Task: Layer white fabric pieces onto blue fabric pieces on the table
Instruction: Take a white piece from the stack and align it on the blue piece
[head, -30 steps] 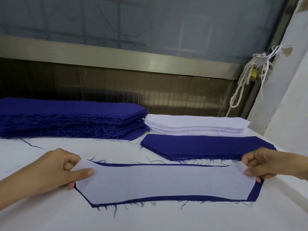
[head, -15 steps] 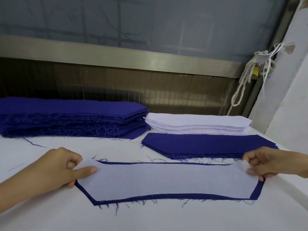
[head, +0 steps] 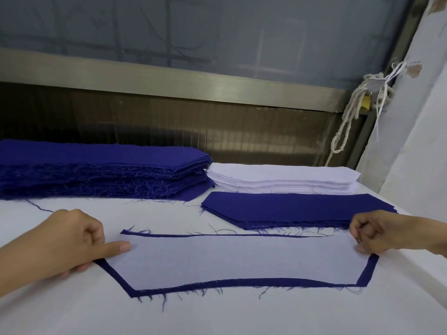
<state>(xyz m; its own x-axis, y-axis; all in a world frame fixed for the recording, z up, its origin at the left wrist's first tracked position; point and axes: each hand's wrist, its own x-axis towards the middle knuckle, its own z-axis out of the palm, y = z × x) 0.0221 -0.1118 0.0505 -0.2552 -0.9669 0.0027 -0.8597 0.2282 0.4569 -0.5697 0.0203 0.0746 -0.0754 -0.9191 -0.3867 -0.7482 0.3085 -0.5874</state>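
A white fabric piece lies flat on a blue fabric piece, whose blue border shows along the near edge and both ends. My left hand pinches the white piece's left end, thumb lying on top. My right hand pinches its right end with curled fingers. Behind lie a thin stack of blue pieces, a stack of white pieces and a tall, frayed blue stack at the left.
The table is covered in white cloth. A metal rail and dark panel run along the back. A knotted white rope hangs at the back right, beside a white wall on the right.
The white piece has settled lower and flatter onto the blue piece. Both hands stay at its ends; the view has shifted slightly.
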